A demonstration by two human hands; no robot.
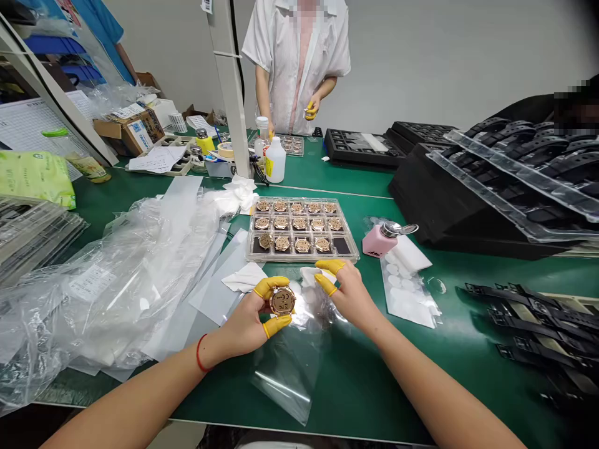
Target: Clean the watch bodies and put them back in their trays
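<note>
1. I have the left hand (243,330) clamping a round gold metal disc (282,300) between yellow-capped fingers, over a clear plastic bag (285,374).
2. The right hand (350,296) is apart, open, beside a white wipe (311,275).
3. The clear plastic tray (299,260) holds fourteen gold discs (I count carefully from here); one dark pocket (341,246) is left bare.

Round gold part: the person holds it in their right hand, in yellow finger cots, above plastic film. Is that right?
No: the head view shows the round gold part in the left hand, red string at its wrist, not the right, in yellow finger cots above plastic film.
</note>
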